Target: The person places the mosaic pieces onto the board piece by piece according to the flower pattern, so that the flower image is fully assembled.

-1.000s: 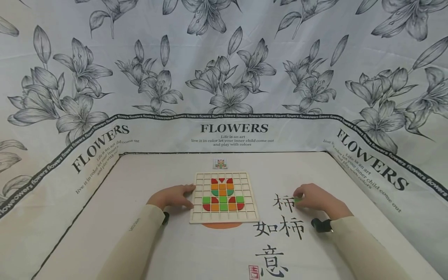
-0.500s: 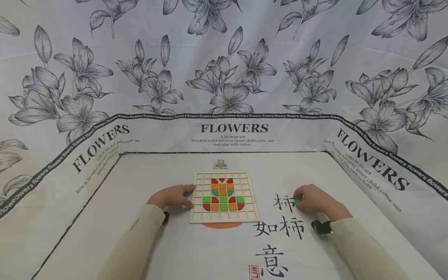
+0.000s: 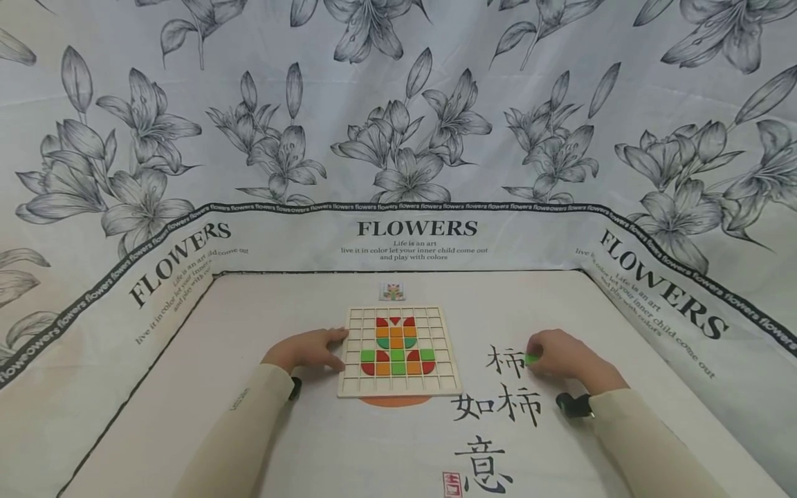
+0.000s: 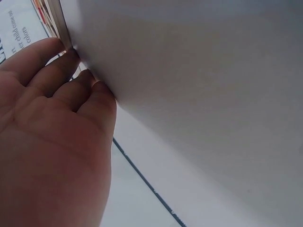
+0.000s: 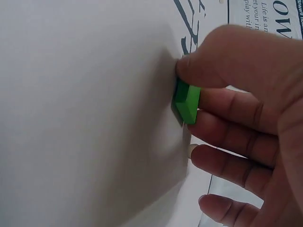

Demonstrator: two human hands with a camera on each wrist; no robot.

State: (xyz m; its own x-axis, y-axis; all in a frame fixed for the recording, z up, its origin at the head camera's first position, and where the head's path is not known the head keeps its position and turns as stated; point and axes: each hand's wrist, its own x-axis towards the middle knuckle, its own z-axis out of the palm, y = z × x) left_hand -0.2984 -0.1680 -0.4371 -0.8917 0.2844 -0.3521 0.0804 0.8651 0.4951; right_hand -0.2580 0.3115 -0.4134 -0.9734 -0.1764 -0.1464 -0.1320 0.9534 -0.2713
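A square wooden grid board [image 3: 447, 382] lies on the table, with red, orange and green tiles set in it as a tulip-like flower. Against the board's left edge rests my left hand [image 3: 305, 351], its fingertips and thumb spread along the side. In the left wrist view, the fingers [image 4: 47, 75] look fairly straight where they meet that edge. To the right of the board, my right hand [image 3: 563, 360] pinches a green tile [image 5: 189, 104] between thumb and fingers, low over the table. The fingertips partly hide this tile.
Behind the board lies a small picture card [image 3: 392, 291] with a coloured flower pattern. The white tablecloth [image 3: 349, 456] carries black brush characters and an orange printed shape [image 3: 395, 402] at the board's front edge. Flower-printed cloth walls [image 3: 417, 238] enclose the table.
My right hand has shifted very slightly to the right, still pinching the green tile. The left hand and the board stay where they were.
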